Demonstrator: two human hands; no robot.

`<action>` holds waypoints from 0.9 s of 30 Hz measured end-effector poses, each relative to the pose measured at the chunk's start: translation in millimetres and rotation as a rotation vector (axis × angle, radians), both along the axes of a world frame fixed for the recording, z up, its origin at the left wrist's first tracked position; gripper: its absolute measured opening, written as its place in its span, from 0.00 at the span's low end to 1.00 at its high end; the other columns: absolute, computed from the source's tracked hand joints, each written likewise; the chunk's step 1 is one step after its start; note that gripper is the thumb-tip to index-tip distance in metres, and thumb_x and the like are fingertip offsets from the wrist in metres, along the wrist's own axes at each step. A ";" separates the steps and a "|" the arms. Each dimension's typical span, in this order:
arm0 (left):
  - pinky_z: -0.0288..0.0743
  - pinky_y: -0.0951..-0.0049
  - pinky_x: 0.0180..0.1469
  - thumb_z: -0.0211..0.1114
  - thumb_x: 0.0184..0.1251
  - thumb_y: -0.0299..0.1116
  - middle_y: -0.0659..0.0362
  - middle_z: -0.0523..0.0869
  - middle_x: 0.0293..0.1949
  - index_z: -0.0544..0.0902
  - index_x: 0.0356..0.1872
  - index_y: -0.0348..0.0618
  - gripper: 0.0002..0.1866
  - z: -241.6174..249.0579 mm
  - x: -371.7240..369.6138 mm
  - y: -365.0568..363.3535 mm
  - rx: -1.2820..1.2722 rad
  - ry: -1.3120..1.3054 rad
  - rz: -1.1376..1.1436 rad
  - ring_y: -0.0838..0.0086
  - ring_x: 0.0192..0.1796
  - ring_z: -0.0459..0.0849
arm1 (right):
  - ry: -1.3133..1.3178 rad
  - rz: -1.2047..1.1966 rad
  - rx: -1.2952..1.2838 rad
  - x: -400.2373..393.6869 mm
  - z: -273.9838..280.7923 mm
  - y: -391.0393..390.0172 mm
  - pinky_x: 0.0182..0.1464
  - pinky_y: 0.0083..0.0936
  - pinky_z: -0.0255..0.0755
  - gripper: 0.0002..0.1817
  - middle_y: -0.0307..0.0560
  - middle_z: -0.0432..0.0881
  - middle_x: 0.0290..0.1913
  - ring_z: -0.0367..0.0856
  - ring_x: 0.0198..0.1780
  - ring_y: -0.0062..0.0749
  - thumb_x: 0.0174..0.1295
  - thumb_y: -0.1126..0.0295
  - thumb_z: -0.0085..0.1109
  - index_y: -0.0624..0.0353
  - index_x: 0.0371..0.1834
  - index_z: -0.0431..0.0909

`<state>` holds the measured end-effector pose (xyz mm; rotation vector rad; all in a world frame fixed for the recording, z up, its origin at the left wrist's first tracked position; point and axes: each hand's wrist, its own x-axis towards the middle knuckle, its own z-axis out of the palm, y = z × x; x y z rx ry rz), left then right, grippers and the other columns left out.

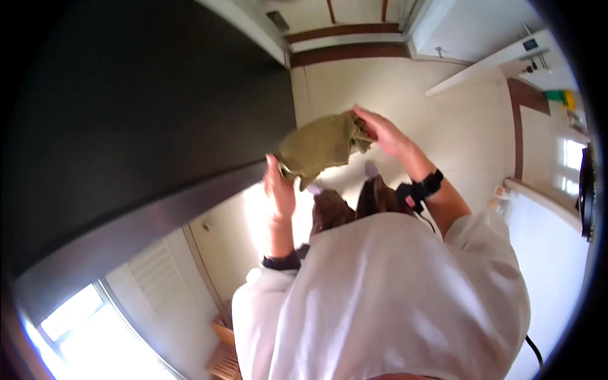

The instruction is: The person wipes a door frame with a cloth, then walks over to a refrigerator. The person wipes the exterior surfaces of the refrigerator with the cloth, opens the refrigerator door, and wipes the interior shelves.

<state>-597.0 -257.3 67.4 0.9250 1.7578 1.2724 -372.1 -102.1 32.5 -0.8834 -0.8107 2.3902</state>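
Note:
An olive-green cloth point(316, 147), bunched and folded, hangs in the air between my two hands, above the tiled floor. My left hand point(278, 187) grips its lower left end, with the thumb on top near the dark furniture edge. At the cloth's right end, my right hand point(382, 132) holds the crumpled edge, fingers pressed against it. Black bands circle both of my wrists. Below the cloth, my feet and dark patterned trouser legs point(332, 209) show.
A large dark panel point(158, 95) fills the upper left, its edge close to my left hand. An open white door point(487, 66) stands at the upper right. A bright window point(95, 323) and a wooden slatted item point(223, 362) are at the lower left.

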 end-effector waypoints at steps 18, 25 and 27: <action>0.79 0.69 0.54 0.53 0.63 0.21 0.51 0.80 0.54 0.71 0.61 0.34 0.23 32.5 -10.7 -0.3 0.084 -0.835 0.098 0.68 0.53 0.82 | -0.370 0.122 0.513 -6.2 15.2 -10.3 0.59 0.24 0.66 0.29 0.44 0.74 0.58 0.72 0.58 0.28 0.63 0.63 0.60 0.58 0.66 0.66; 0.81 0.73 0.46 0.59 0.67 0.27 0.55 0.83 0.48 0.74 0.60 0.36 0.20 52.0 37.4 71.2 -0.128 -0.807 0.109 0.73 0.47 0.83 | -0.222 0.147 0.955 -25.3 60.9 -18.0 0.68 0.36 0.62 0.43 0.46 0.58 0.74 0.60 0.72 0.38 0.52 0.75 0.64 0.50 0.74 0.55; 0.76 0.77 0.48 0.63 0.66 0.29 0.57 0.82 0.47 0.73 0.61 0.35 0.23 49.3 46.2 84.1 -0.074 -0.628 0.110 0.76 0.47 0.81 | -0.226 0.017 0.995 -30.7 57.8 -16.3 0.63 0.34 0.67 0.40 0.47 0.67 0.68 0.69 0.67 0.36 0.53 0.76 0.61 0.51 0.72 0.59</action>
